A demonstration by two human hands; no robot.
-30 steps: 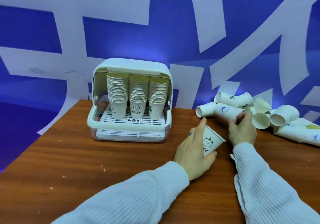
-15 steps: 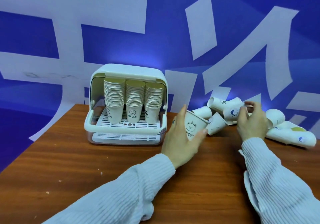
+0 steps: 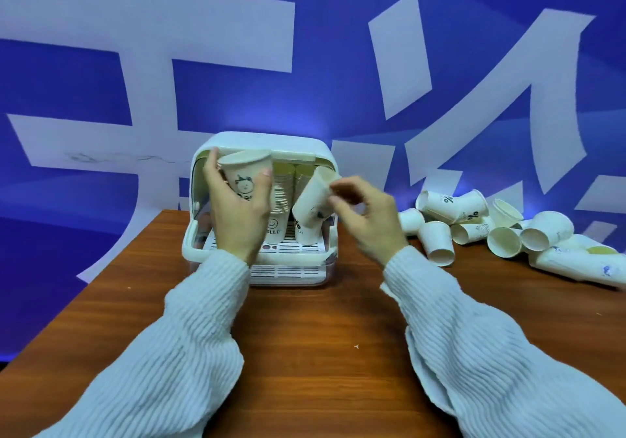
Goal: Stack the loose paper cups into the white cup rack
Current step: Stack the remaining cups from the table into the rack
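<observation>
1. Hands now lifting off the table (image 3: 305, 336) and closing on the white cup rack (image 3: 261, 146), no longer working down at the loose pile.
2. Left hand (image 3: 237, 214) gripping an upright bear-print cup (image 3: 244, 180), raising it from table level to the rack's open top, over the left stack.
3. Right hand (image 3: 366, 214) pinching a second cup (image 3: 311, 200) by its rim, carrying it tilted in front of the right stack (image 3: 305, 234) (a half second back, this hand still picking at the pile).
4. Nearing two placements at once, by this reading; nesting not yet done.
5. Leaving many loose cups (image 3: 501, 231) lying on their sides, well right of the rack.
</observation>
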